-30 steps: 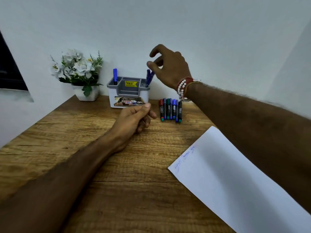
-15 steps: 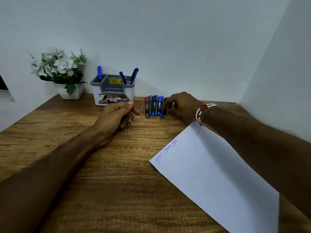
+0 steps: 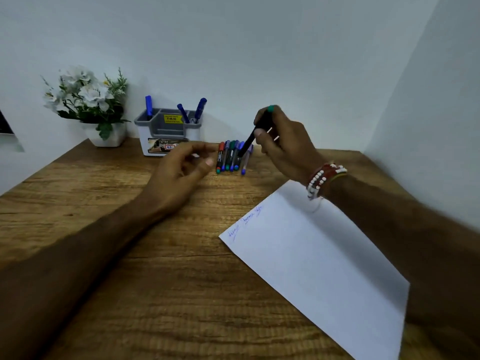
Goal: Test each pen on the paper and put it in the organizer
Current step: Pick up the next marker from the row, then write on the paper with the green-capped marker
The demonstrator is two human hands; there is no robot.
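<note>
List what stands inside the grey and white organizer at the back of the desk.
Three blue pens stand in the organizer: one at its left end, two leaning at its right. Their lower ends and the compartment floors are hidden by its walls.

You face a plain pale wall (image 3: 259, 48) that meets a second wall (image 3: 441, 113) in a corner on your right. Below them runs a brown wood-grain desk (image 3: 91, 203). A white pot of white artificial flowers (image 3: 88, 100) stands at its back left, under soft, even light.
</note>
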